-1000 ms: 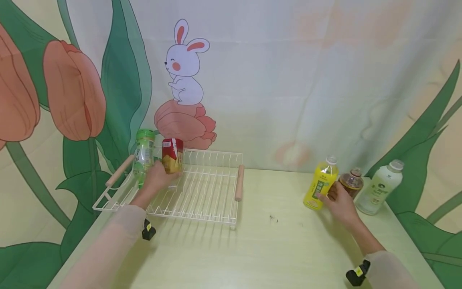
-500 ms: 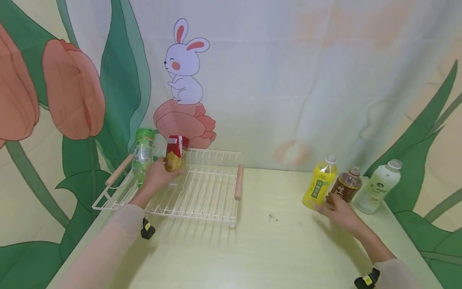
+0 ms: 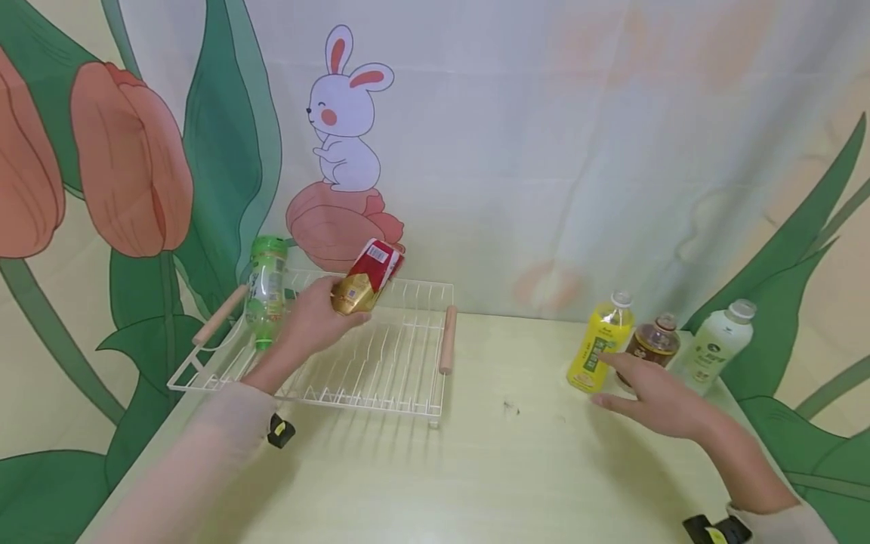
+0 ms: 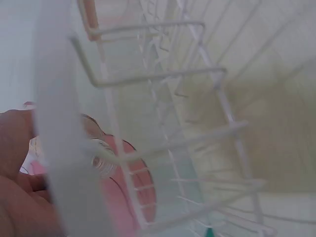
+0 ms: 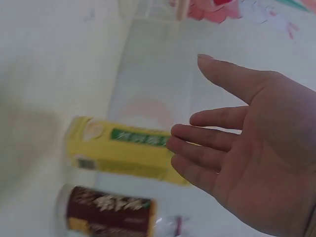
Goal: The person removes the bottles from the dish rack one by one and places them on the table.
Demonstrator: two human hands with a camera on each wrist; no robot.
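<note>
Left hand point(image 3: 316, 321): thumb and fingers are closed around the lower, gold part of the carton point(image 3: 374, 264). The carton is tilted, its red end leaning up and to the right, above the rack point(image 3: 374, 380). Clearance between carton and wires cannot be judged.

Right hand point(image 3: 662, 397): fingers extended, thumb apart, nothing held. Its fingertips are at the yellow bottle point(image 3: 601, 344); contact cannot be confirmed.

Risks, in this inspector's judgement. The grip sits at one end of the carton, so a knock on the upper end could twist it loose. Lowered at this tilt, a corner could catch on the dividers or the carton topple. A leftward swing could strike the green bottle point(image 3: 266, 291). A careless forward push by the right hand could tip the yellow bottle or the brown bottle point(image 3: 654, 344) beside it.
</note>
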